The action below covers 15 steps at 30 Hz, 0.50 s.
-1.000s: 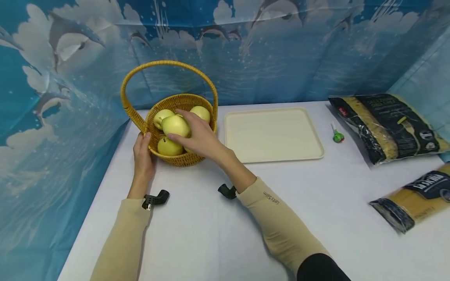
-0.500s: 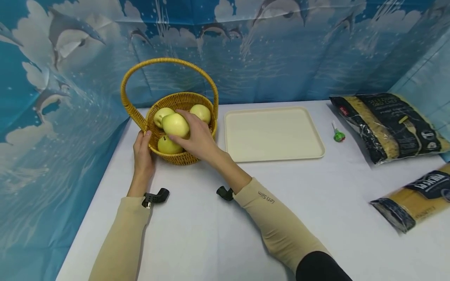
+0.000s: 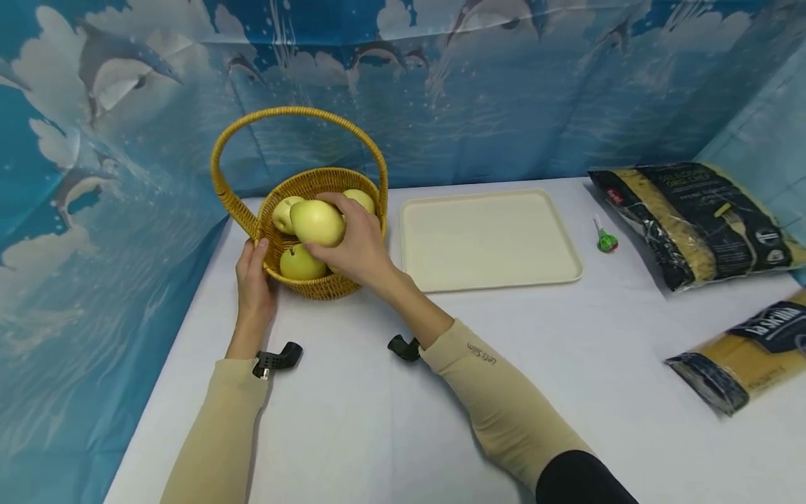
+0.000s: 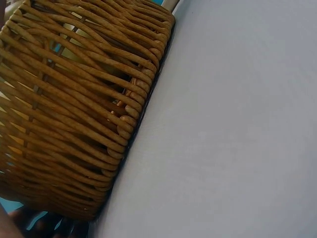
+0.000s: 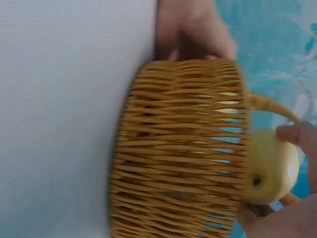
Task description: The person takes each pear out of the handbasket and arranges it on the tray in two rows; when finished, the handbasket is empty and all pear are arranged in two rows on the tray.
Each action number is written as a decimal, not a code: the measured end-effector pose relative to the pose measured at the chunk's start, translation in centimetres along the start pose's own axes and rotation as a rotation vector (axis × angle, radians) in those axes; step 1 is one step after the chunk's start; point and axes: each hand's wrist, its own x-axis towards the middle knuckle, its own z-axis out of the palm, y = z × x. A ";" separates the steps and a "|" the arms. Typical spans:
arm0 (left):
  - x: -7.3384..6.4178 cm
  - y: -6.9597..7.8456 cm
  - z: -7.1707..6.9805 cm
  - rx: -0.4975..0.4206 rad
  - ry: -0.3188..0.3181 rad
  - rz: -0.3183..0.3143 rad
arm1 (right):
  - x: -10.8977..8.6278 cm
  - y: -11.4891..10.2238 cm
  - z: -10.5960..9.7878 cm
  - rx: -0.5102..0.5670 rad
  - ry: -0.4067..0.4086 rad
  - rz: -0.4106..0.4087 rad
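A yellow-green apple [image 3: 317, 223] is held between the thumb and fingers of my right hand [image 3: 355, 241], over the wicker basket [image 3: 324, 288]. In the right wrist view this apple [image 5: 270, 166] is at the basket's rim, its dark blossom end showing. Several similar apples sit inside, among them a front apple [image 3: 301, 262] and a left apple [image 3: 283, 213]; the right hand partly covers another apple [image 3: 361, 199]. My left hand [image 3: 255, 287] grips the basket's left side by the handle's base. Woven wall [image 4: 74, 99] fills much of the left wrist view.
Right of the basket lies a cream tray [image 3: 491, 241]. Beyond it are a green-wrapped lollipop [image 3: 606, 242], a large black-and-clear pasta bag [image 3: 699, 224] and a smaller pasta packet [image 3: 749, 353]. A blue dolphin-print curtain [image 3: 403, 126] hangs behind the white table [image 3: 352, 420].
The apple in my right hand has come up slightly from the others and looks a little larger. My left hand stays on the basket; the view has shifted slightly.
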 end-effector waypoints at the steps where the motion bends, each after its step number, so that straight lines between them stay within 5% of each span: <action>1: -0.1 0.1 -0.1 -0.004 0.004 -0.002 | 0.0 -0.3 -0.2 0.029 0.025 -0.012; 7: -0.2 0.6 -0.5 -0.014 0.026 -0.007 | 0.0 -3.0 -2.3 0.197 0.092 -0.087; 15: -0.2 -0.1 0.2 -0.042 0.019 -0.018 | -0.3 -4.5 -5.8 0.266 0.156 -0.099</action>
